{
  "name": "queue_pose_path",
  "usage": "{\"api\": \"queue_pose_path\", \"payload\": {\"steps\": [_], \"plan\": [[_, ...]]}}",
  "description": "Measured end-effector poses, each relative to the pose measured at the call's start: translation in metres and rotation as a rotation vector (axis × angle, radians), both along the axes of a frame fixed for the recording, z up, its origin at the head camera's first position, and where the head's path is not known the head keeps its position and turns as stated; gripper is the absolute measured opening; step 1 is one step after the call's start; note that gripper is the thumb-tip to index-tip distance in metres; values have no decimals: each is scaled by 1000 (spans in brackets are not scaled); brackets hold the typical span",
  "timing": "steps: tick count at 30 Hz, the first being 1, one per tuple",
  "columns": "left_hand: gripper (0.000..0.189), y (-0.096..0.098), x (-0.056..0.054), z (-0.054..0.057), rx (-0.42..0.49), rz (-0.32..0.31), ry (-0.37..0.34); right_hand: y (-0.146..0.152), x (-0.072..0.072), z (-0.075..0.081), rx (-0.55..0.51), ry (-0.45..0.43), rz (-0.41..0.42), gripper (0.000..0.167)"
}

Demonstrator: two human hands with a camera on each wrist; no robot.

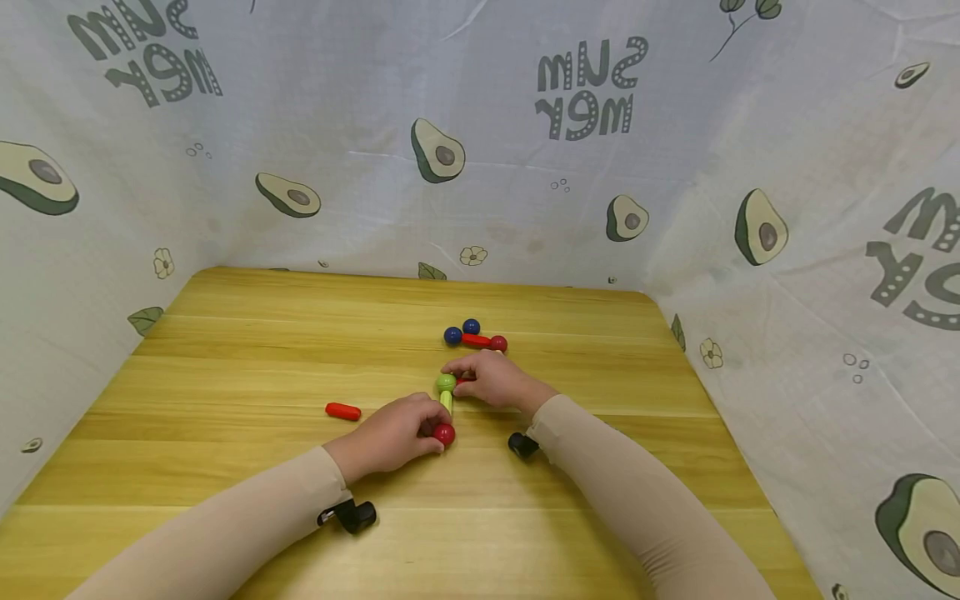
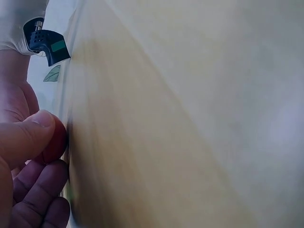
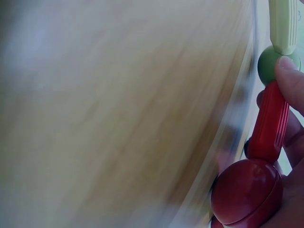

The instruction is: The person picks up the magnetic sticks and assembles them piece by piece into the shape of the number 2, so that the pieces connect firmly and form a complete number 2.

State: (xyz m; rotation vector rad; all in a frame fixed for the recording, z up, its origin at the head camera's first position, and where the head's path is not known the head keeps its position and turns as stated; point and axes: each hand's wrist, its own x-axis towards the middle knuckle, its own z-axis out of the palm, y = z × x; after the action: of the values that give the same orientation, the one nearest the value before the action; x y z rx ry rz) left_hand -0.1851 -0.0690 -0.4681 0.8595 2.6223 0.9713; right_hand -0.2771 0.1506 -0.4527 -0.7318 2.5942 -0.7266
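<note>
My left hand (image 1: pixel 397 432) pinches a red ball (image 1: pixel 444 434) between thumb and fingers. In the left wrist view the thumb lies over this ball (image 2: pixel 56 140). A yellow-green ribbed rod (image 1: pixel 446 402) runs from near it to a green ball (image 1: pixel 446 382). My right hand (image 1: pixel 491 379) grips at the green ball and a red ribbed rod (image 3: pixel 269 126), its thumb at their junction in the right wrist view. At that rod's other end sits a dark red ball (image 3: pixel 247 190), hidden under the hand in the head view.
A loose red rod (image 1: pixel 342 411) lies left of my left hand on the wooden table (image 1: pixel 300 333). Beyond my right hand are two blue balls, a nearer one (image 1: pixel 453 336) and a farther one (image 1: pixel 471 327), with a red rod (image 1: pixel 477 340) and a red ball (image 1: pixel 498 343). A patterned curtain (image 1: pixel 360 100) surrounds the table.
</note>
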Motion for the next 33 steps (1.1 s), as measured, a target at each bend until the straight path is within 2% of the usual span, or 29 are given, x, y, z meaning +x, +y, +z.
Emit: {"api": "queue_pose_path", "payload": {"steps": [14,18,23,27,33], "plan": [[26,-2,2,3,-3,-4,7,8,-3,1,-26,6,19,45],[25,-1,2,4,-3,0,-1,15,0,7,-19,47,-3,47],[25,-1,2,4,-6,1,0,31,4,12,61,125,-97,49],[25,-2,2,4,-11,3,1,42,5,10,130,94,-166,51],[25,-1,2,5,-5,8,-16,51,7,8,160,11,-168,47]]}}
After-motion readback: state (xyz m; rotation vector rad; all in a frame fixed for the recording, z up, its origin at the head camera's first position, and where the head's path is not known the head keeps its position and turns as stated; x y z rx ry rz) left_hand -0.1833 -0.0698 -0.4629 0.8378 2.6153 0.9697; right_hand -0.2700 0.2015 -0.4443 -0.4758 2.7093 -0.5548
